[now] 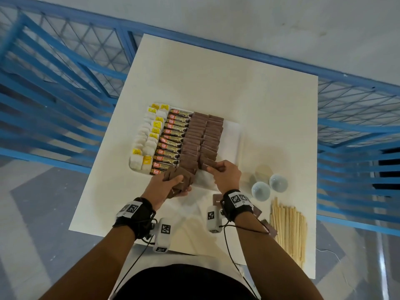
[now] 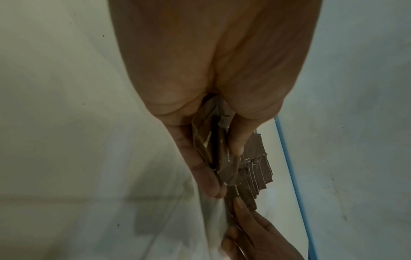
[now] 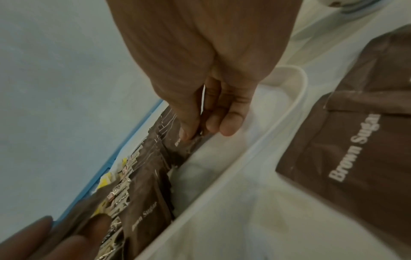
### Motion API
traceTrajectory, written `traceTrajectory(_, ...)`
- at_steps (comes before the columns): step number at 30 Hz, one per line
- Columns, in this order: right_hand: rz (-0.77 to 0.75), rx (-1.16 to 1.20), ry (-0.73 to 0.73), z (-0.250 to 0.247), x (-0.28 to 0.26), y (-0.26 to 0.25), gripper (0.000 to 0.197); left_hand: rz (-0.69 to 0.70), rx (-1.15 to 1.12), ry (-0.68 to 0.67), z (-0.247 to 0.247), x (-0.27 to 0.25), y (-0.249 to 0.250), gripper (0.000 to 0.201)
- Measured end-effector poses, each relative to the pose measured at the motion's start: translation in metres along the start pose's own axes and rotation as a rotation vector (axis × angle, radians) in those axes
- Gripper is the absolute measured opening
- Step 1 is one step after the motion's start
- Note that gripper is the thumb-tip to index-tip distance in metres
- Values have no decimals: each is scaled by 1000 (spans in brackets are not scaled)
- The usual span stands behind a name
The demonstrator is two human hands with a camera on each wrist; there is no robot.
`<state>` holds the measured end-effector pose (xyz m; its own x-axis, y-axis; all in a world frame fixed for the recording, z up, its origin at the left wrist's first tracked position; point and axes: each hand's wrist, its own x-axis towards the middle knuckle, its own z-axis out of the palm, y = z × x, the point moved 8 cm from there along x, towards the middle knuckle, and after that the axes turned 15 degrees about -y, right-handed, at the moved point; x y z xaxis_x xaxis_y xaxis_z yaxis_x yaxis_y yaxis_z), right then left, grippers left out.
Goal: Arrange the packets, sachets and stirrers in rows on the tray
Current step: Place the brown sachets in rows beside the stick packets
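A white tray [image 1: 232, 135] holds rows of white and yellow sachets [image 1: 149, 135], granules packets [image 1: 171, 137] and two rows of brown sugar sachets [image 1: 203, 135]. My left hand [image 1: 173, 182] grips a bundle of brown sugar sachets [image 2: 224, 158] at the tray's near edge. My right hand [image 1: 225, 172] pinches one brown sachet [image 3: 186, 140] at the near end of the right brown row. Wooden stirrers [image 1: 289, 230] lie in a pile on the table at the right.
Two clear round lids or cups [image 1: 269, 187] stand right of the tray. Loose brown sachets [image 3: 360, 158] lie on the white table [image 1: 270, 105] under my right wrist. Blue metal racks [image 1: 54, 83] flank the table.
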<state>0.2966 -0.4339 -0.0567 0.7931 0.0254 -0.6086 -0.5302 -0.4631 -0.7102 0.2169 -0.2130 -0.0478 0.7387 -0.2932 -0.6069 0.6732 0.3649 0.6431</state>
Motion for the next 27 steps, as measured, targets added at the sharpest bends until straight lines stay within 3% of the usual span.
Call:
traceTrajectory(10,-10,-114,78,2,4,-10,24,-31,8,-32,-6,0,3,25)
traceTrajectory(27,-33,-61,109,0,2,-3,26,-29,2,-131,-8,-2,11,31)
